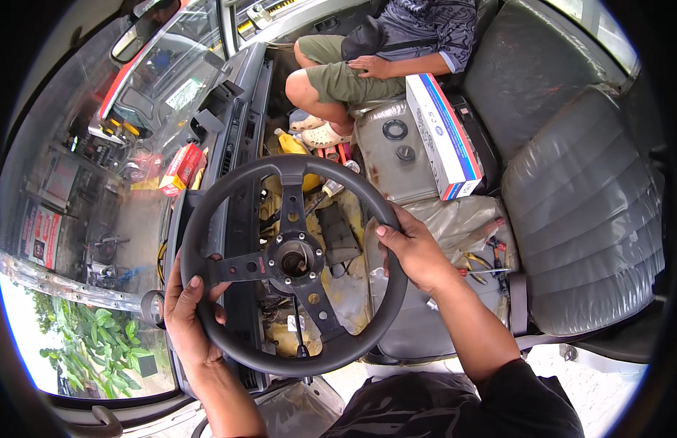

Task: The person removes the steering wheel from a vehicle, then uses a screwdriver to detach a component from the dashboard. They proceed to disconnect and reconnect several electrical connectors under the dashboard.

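Both my hands grip the rim of a black three-spoke steering wheel (251, 269). My left hand (189, 310) wraps round the left side of the rim, near the left spoke. My right hand (418, 252) is closed on the upper right of the rim. The wheel's centre is uncovered: bolts ring a round opening (292, 263) with a small part or wire end inside. Below the wheel, a thin dark stalk (299, 328) shows between the spokes.
Pliers (478, 267) and a screwdriver (491, 271) lie on the plastic-covered seat. Farther over are a long box (448, 139), a black ring (395, 129) and a black round cap (405, 153). Another person (397, 66) sits beyond. A red-yellow box (183, 169) sits on the dashboard.
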Demonstrator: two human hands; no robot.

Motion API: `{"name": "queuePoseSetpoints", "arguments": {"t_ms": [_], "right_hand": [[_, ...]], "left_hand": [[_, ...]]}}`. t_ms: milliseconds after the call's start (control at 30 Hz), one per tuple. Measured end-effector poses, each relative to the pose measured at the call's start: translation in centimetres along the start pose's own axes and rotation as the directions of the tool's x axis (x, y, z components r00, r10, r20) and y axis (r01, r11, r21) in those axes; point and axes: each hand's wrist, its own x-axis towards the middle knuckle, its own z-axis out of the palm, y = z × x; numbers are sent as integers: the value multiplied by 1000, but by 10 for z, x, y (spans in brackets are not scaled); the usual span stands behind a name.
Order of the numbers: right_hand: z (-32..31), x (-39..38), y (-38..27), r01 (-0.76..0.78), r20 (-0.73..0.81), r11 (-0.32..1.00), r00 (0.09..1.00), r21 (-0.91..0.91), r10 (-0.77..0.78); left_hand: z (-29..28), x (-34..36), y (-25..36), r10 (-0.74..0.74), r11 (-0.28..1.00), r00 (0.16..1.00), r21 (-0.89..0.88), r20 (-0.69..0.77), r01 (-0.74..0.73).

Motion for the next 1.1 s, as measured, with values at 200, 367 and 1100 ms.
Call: {"name": "queuePoseSetpoints", "arguments": {"t_ms": [200,367,1100], "right_hand": [[9,-14,-6,-10,-55,999,998,-36,8],[10,-13,2,-22,-73,998,997,52,26],[19,-30,9,-32,-189,998,981,52,42]], "left_hand": [[-1,15,2,-31,994,999,-100,41,35],[-1,14,6,-21,999,1000,-27,20,22],[4,26,12,-45,999,999,6,17,45]]}}
